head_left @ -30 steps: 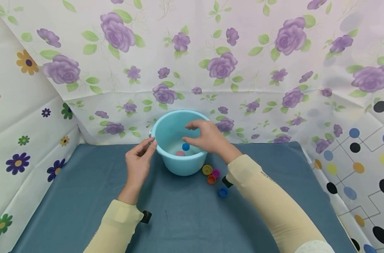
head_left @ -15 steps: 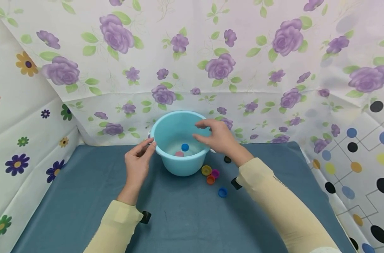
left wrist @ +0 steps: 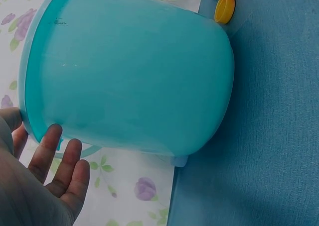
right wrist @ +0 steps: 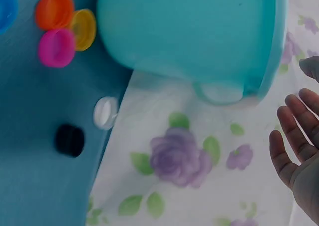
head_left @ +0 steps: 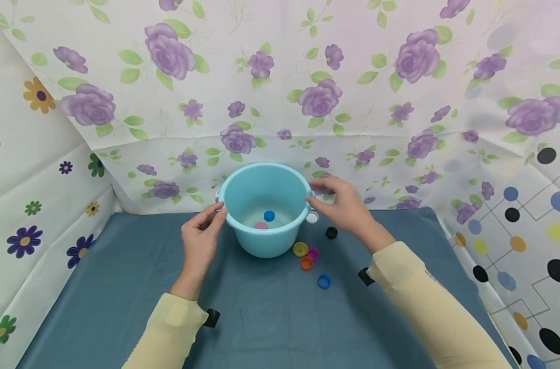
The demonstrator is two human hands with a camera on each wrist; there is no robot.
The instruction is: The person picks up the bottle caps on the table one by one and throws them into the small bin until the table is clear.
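A light blue bucket (head_left: 268,243) stands upright at the back of the table. Inside it, on the bottom, lie a blue bottle cap (head_left: 269,216) and a pink cap (head_left: 261,225). My left hand (head_left: 200,241) pinches the bucket's left rim with thumb and index finger; in the left wrist view its other fingers stay spread beside the wall. Over by the right rim, my right hand (head_left: 346,207) holds nothing, thumb and fingers parted. The right wrist view shows that hand (right wrist: 304,141) apart from the bucket (right wrist: 189,32).
Right of the bucket lie loose caps: yellow (head_left: 300,249), magenta (head_left: 313,253), orange (head_left: 306,263), blue (head_left: 323,281), black (head_left: 332,232) and white (head_left: 312,217). A flowered cloth (head_left: 178,148) hangs behind the blue-covered table (head_left: 271,318).
My right hand has moved right, from over the bucket's opening to outside its right rim, uncovering the black and white caps. The left hand has stayed at the rim.
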